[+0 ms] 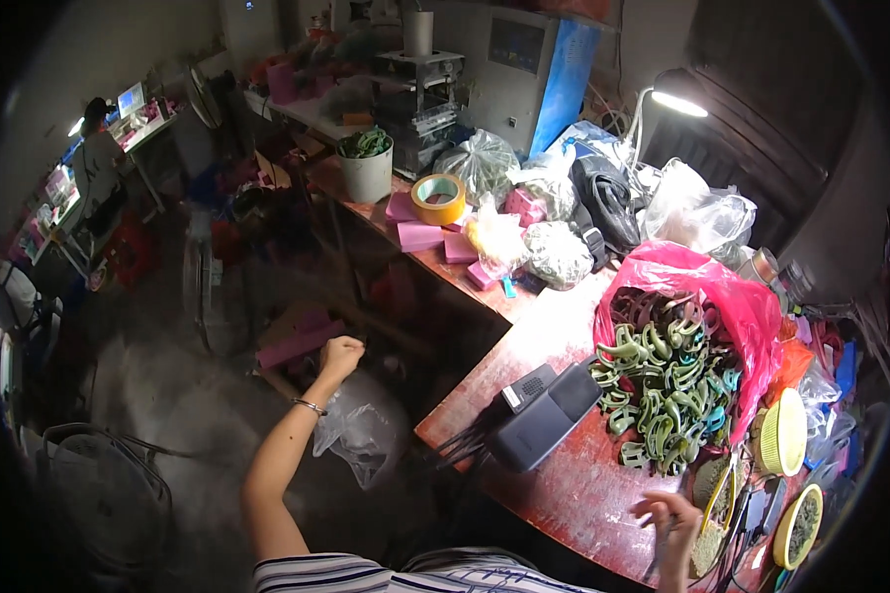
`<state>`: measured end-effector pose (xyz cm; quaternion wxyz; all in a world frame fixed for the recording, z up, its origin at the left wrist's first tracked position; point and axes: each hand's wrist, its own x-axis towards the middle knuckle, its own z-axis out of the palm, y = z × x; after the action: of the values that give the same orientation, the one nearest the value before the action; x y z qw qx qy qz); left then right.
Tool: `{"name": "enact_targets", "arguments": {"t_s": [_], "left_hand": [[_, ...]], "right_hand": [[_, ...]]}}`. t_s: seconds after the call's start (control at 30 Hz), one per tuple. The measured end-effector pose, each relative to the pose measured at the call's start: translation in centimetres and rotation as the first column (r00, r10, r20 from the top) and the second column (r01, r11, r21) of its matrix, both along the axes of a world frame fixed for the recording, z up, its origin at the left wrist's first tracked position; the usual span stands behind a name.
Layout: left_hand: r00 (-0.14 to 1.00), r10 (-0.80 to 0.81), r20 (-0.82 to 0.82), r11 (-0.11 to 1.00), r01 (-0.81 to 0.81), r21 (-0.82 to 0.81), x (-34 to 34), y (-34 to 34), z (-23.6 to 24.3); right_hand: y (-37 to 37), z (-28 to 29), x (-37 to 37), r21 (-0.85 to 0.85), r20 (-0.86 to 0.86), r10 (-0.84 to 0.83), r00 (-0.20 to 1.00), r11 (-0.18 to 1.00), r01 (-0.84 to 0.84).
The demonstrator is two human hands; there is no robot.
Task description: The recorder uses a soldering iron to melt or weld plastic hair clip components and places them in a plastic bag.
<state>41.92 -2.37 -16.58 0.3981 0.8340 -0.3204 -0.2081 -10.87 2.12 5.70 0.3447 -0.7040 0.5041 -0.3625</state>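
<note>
My left hand (341, 358), with a bracelet on its wrist, is stretched out beyond the table's left edge. Its fingers are closed, and a clear plastic bag (364, 435) hangs below it; the grip itself is hidden. My right hand (670, 519) hovers over the front edge of the red table (574, 504), fingers loosely bent and apart, with nothing visible in them. Just beyond it, many green and some brown claw hair clips (667, 395) spill from a pink plastic bag (752, 306). Yellow-rimmed baskets (783, 432) stand to the right of that hand.
A dark grey boxy device (544, 420) with cables sits on the table's left edge. Farther back are a roll of tape (438, 199), pink blocks (421, 235), stuffed clear bags (480, 166), a white bucket (367, 173) and a lit lamp (680, 94). A fan (104, 494) stands at lower left.
</note>
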Motion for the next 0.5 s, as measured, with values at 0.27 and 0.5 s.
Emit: {"name": "enact_targets", "arguments": {"t_s": [0.27, 0.5], "left_hand": [[0.937, -0.315, -0.151, 0.894, 0.240, -0.379, -9.2, -6.9, 12.2], [0.819, -0.553, 0.154, 0.610, 0.523, -0.595, -15.8, -10.4, 17.7]], "right_hand": [[0.1, -2.4, 7.9, 0.005, 0.246, -0.152, 0.957, 0.988, 0.156], [-1.6, -4.3, 6.9, 0.083, 0.337, -0.146, 0.930, 0.989, 0.125]]}}
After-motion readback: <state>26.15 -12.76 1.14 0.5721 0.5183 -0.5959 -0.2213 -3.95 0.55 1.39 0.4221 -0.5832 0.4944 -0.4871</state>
